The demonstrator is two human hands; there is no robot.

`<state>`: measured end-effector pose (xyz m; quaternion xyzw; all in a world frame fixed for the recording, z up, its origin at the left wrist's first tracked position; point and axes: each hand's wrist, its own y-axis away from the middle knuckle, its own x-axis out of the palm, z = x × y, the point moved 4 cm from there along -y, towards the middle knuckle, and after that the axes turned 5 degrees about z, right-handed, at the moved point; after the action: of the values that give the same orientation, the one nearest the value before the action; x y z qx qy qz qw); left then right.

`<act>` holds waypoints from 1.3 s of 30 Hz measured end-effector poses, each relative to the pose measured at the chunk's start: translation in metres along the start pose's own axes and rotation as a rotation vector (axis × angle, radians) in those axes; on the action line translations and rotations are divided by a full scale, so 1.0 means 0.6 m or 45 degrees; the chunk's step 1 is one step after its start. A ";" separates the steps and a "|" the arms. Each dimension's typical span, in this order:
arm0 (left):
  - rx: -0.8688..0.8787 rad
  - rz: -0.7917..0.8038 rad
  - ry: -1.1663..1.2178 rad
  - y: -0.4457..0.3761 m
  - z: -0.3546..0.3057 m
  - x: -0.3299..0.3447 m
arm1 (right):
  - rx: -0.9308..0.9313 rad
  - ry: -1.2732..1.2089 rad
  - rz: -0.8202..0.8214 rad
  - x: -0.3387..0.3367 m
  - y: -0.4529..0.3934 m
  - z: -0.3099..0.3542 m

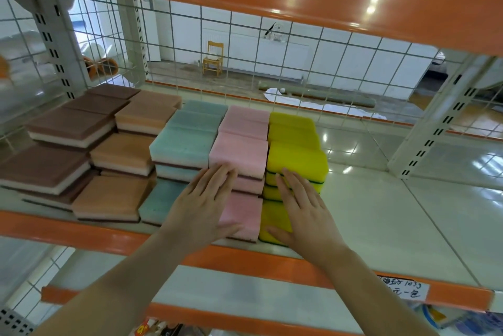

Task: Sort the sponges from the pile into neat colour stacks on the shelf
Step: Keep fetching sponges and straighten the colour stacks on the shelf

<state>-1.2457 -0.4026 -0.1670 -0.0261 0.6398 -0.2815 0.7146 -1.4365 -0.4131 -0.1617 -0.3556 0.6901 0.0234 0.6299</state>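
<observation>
Reaching in, your left hand (202, 199) lies flat, fingers straight, against the pink sponges (239, 156); right hand (302, 205) flat on the yellow sponges (296, 158). Neither grip clenched. Teal (185, 145), orange (122, 154), brown stacks (68, 123) left on shelf (381, 213). Wire grid (245, 58) behind. Price label (402, 289) blurred, unreadable.

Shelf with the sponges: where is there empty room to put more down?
The bare patch of shelf lies right of the yellow sponges, out to the slotted upright post and back to the wire grid. From the yellow leftward it is crowded: pink sponges, teal sponges, tan sponges and brown sponges sit side by side.
</observation>
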 end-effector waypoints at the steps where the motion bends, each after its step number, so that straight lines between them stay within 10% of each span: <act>1: 0.022 0.004 -0.007 -0.003 0.001 0.000 | 0.008 -0.001 0.009 0.001 -0.002 -0.001; 39: -0.221 -0.038 -0.022 0.097 0.150 -0.040 | -0.143 -0.127 -0.110 -0.025 -0.096 0.131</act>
<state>-1.1412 -0.3724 -0.1521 -0.0999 0.6551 -0.2356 0.7109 -1.3401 -0.4112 -0.1404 -0.4183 0.6395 0.0524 0.6428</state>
